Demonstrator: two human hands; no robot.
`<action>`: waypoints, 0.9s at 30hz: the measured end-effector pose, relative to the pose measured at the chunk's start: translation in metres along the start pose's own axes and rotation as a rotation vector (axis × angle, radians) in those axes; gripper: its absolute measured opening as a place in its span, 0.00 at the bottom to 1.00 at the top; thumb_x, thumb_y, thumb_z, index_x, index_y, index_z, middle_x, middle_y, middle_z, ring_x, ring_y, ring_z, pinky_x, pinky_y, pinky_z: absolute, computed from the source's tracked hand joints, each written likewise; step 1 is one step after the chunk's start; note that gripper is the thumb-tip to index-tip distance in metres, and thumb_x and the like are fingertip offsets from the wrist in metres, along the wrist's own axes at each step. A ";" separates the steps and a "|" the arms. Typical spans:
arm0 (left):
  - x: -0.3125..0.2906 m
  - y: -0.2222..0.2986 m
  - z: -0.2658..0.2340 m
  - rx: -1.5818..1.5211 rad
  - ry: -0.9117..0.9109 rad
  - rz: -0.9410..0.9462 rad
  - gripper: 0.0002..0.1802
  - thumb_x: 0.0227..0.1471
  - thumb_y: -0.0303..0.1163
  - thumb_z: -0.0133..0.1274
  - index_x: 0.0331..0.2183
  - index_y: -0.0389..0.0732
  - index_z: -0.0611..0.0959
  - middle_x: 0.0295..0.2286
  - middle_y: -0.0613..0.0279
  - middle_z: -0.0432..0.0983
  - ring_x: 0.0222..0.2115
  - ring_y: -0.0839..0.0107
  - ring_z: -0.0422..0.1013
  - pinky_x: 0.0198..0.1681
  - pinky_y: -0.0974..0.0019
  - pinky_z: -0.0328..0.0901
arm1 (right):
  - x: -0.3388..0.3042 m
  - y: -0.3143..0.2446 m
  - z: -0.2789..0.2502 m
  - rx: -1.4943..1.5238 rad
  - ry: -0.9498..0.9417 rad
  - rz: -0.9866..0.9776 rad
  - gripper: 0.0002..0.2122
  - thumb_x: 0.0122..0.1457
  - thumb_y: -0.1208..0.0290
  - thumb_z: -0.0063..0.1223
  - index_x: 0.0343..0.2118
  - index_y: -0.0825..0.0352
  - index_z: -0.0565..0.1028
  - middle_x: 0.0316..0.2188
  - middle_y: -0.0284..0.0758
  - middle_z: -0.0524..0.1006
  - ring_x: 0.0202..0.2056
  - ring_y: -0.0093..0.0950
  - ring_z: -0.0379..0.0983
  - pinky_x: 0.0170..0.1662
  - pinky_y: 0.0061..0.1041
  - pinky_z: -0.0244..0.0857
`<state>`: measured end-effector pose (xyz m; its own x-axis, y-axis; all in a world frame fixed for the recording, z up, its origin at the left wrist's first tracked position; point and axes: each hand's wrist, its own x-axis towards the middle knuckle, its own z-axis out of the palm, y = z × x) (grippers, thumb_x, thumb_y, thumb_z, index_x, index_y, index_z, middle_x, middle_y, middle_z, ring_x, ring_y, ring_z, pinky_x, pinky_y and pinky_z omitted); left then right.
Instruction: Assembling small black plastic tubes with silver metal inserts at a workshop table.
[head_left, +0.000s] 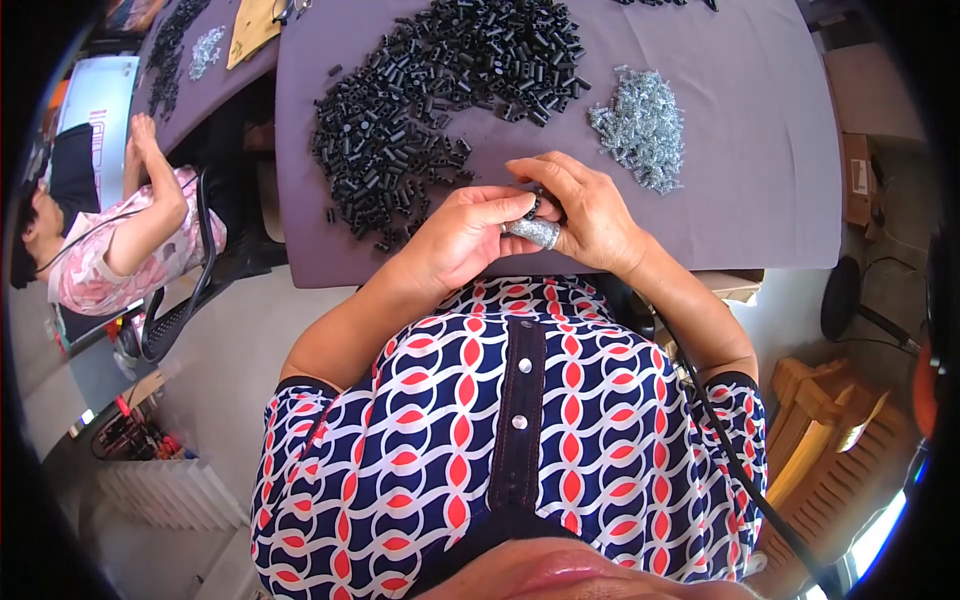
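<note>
Both hands (460, 235) (592, 208) hold sm blk pc (539, 207) nr blk pile (480, 60)

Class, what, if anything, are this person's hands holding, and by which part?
A small black piece, between the left hand and right hand; which part is gripped cannot be told.

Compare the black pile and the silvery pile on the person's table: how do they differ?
Colour: the black pile is dark; the silvery pile is pale and shiny.
Spread: the black pile covers much more table than the silvery pile.
Place: the black pile lies left of the silvery pile.
Both are loose heaps of many small pieces.
</note>
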<state>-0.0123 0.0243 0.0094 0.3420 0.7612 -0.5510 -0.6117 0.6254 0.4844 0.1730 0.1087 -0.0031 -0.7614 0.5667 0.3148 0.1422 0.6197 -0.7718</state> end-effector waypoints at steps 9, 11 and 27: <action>-0.006 0.000 0.002 0.044 0.021 -0.018 0.16 0.64 0.37 0.49 0.45 0.36 0.82 0.42 0.59 0.80 0.43 0.70 0.75 0.49 0.62 0.69 | -0.002 0.006 -0.001 0.016 0.007 -0.040 0.19 0.51 0.63 0.62 0.44 0.67 0.75 0.37 0.42 0.76 0.36 0.44 0.75 0.38 0.36 0.71; -0.007 0.000 0.003 0.065 0.008 -0.005 0.17 0.64 0.38 0.48 0.46 0.36 0.82 0.43 0.58 0.80 0.43 0.70 0.75 0.49 0.62 0.69 | -0.004 0.008 -0.001 0.033 0.010 -0.019 0.18 0.52 0.62 0.60 0.43 0.67 0.75 0.35 0.41 0.76 0.35 0.43 0.75 0.37 0.35 0.71; -0.005 0.000 0.003 0.065 -0.037 -0.001 0.15 0.62 0.31 0.49 0.45 0.31 0.81 0.44 0.54 0.79 0.44 0.68 0.75 0.50 0.64 0.69 | -0.005 0.012 0.004 0.036 0.055 -0.133 0.23 0.49 0.62 0.64 0.49 0.67 0.75 0.32 0.39 0.76 0.32 0.39 0.76 0.34 0.33 0.71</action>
<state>-0.0121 0.0206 0.0141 0.3693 0.7660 -0.5263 -0.5642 0.6348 0.5280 0.1766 0.1114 -0.0163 -0.7358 0.5108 0.4446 0.0191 0.6719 -0.7404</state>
